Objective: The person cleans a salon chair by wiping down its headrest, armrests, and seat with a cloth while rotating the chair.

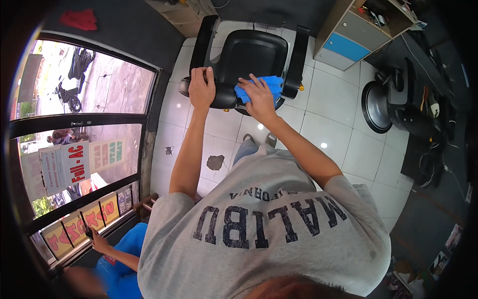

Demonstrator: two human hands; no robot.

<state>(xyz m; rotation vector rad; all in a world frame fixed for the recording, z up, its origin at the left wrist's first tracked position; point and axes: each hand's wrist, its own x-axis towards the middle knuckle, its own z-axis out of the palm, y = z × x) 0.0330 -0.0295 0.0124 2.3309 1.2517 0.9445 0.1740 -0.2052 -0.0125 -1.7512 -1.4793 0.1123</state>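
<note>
A black padded barber chair [254,52] stands in front of me, its backrest nearest to me and its armrests on both sides. My left hand [201,88] is closed over the left end of the backrest, with the fingers over its top edge and the thumb at the right. Under my right hand [259,97], a crumpled blue cloth [273,85] presses against the right part of the backrest. The fingers of that hand are bent over the cloth, and its palm side is hidden.
At the left, a person in blue clothing [127,259] holds a small dark object near the window [79,164]. A cabinet [348,37] with a blue drawer stands at the back right. A round black chair base [377,107] is at the right. The tiled floor has a broken patch [215,162].
</note>
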